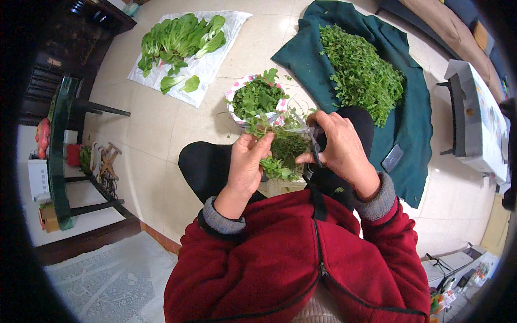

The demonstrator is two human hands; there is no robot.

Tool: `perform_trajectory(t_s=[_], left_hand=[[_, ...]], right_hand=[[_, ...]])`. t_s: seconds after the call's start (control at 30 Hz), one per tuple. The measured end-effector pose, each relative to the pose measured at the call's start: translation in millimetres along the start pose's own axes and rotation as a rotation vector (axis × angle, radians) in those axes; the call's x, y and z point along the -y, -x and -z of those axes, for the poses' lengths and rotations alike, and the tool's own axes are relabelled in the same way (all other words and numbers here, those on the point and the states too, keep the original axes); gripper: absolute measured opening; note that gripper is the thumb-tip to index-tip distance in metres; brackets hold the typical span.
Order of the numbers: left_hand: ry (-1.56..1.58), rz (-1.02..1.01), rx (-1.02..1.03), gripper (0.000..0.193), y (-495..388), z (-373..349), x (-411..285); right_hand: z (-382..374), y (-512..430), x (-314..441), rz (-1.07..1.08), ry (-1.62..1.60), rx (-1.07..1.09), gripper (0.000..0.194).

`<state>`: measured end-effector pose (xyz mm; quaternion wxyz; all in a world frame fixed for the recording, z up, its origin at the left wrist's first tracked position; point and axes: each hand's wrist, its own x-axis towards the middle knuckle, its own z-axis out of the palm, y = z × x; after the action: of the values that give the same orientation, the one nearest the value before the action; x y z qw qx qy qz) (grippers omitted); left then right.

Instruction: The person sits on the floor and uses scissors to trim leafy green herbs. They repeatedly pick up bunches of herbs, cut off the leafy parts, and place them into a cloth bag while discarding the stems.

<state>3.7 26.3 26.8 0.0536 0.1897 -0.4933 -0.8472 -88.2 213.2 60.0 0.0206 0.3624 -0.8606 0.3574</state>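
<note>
My left hand pinches a small bunch of leafy greens between thumb and fingers. Black-handled scissors are in my right hand, their blades apart and pointing left towards the stems. Just beyond the left hand stands a round container lined with a pink-dotted white bag, full of cut greens. Below and between my hands lies a darker heap of stems and greens, partly hidden; what holds it is unclear.
A large pile of leafy greens lies on a dark green cloth at the right, with a phone near it. Leafy vegetables rest on a white sheet. A glass-topped table stands left, a covered table right.
</note>
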Motion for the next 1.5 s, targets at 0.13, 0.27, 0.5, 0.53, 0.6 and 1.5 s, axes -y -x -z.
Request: perform_trajectory(t_s=[0.13,0.27,0.5,0.53,0.6,1.5], left_hand=[[-0.117,0.020,0.017,0.013,1.4,2.7,-10.2],[-0.147,0.027,0.103,0.020,2.2,4.2,-14.7],[-0.149,0.055,0.146,0.020,0.2,9.6,-14.4],[-0.151,0.062,0.162,0.020,0.3,10.5,-14.7],[-0.141,0.072,0.165,0.019,0.8,11.3,-14.6],[-0.411,0.009,0.314,0.016,14.5,19.0,-17.6]], right_hand=[[5.8,3.6,-5.3,-0.039,0.104,0.289,0.061],[-0.4,6.2,-5.8,-0.043,0.074,0.352,0.058],[-5.4,6.6,-6.8,0.042,0.138,0.337,0.056],[-6.0,6.4,-6.6,0.044,0.154,0.345,0.056],[-7.4,6.1,-5.8,0.050,0.133,0.340,0.055],[-38.8,-3.0,7.4,-0.366,-1.149,0.160,0.033]])
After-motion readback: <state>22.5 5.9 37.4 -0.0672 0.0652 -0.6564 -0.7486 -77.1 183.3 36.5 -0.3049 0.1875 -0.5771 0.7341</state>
